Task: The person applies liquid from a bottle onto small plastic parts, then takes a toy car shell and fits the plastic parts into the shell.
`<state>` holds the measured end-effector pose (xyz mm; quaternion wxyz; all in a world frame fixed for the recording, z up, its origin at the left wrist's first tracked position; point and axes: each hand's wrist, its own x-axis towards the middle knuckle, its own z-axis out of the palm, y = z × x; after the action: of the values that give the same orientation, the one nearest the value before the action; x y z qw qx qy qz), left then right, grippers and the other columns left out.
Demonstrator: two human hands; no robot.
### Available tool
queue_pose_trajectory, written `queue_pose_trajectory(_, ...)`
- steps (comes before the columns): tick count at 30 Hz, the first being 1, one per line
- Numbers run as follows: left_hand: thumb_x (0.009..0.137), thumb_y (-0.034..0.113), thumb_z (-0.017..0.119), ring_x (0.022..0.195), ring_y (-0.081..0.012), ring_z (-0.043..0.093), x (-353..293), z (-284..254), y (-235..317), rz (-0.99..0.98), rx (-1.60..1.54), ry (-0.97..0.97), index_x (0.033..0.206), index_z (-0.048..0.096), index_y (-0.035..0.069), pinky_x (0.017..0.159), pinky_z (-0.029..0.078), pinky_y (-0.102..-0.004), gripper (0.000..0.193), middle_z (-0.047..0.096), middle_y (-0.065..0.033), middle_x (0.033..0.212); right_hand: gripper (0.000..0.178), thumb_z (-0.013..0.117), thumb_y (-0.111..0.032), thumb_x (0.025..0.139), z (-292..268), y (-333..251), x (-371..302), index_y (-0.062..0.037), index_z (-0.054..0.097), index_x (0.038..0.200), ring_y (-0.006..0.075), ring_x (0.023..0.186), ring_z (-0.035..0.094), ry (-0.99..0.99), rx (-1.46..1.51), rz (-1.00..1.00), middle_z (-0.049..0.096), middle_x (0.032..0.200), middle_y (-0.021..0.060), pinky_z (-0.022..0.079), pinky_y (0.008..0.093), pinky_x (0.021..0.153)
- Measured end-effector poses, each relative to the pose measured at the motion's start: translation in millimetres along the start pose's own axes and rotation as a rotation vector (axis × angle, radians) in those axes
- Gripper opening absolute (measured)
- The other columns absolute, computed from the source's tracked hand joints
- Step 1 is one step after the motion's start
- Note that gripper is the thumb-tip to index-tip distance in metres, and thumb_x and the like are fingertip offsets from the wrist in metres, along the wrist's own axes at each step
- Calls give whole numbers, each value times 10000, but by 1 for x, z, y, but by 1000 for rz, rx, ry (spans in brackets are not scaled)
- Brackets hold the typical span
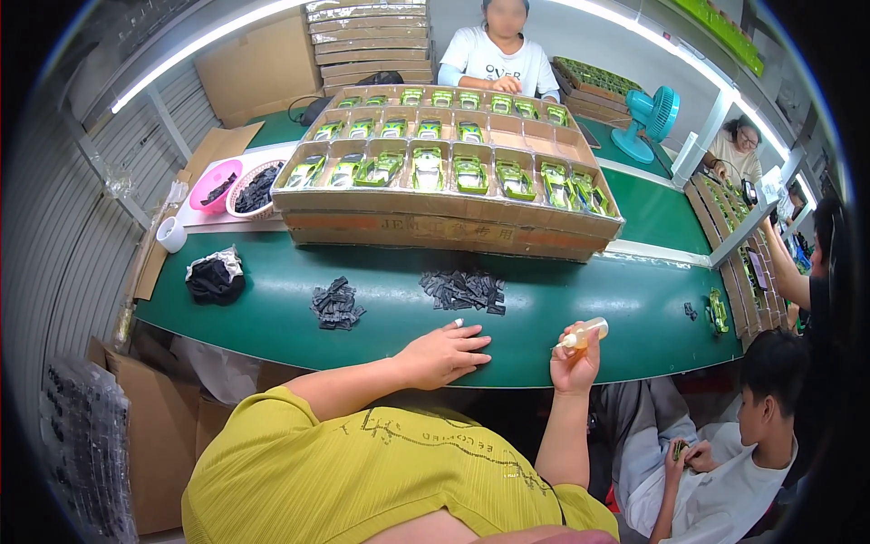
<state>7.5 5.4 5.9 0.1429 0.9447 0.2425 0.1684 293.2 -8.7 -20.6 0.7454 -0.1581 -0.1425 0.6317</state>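
My left hand [442, 355] lies on the green tabletop [390, 340] with its fingers spread and nothing in it. Something white is wrapped around one of its fingertips. In my right hand [573, 370], raised near the table's front edge, is a small clear squeeze bottle [594, 328] of amber liquid, tilted, with its pale tip to the left. Just beyond my left hand is a pile of small black plastic parts [464, 292]; a second black pile [337, 304] sits farther left. Behind them stands a cardboard tray [444, 225] of green toy car bodies [428, 170] in compartments.
At the left are a pink bowl [216, 186] and a basket [256, 190] of black parts, a white roll [170, 235] and a black-and-white cloth bundle [216, 276]. A teal fan [649, 122] stands at the back right. Co-workers sit opposite and to the right.
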Motion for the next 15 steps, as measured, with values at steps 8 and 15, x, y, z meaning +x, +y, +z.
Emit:
queue_pose_trajectory(8,918,222,552,1304,-318,406,-5,2,6,15,-22,14,1180,607,124,1075,326,-493,284,499,-105,1352,302,609,-309,916,-3,-2,-8,-33,579,1033,139,614,563,-19,1,10,638,842,116,407,230,470)
queue_pose_trajectory(15,853,180,599,1281,-362,431,-1,6,-7,39,-115,102,1109,635,102,1026,367,-535,270,523,-157,1323,200,608,-289,919,-25,-9,7,-129,578,1035,169,773,614,-106,-69,-17,640,977,103,413,208,454)
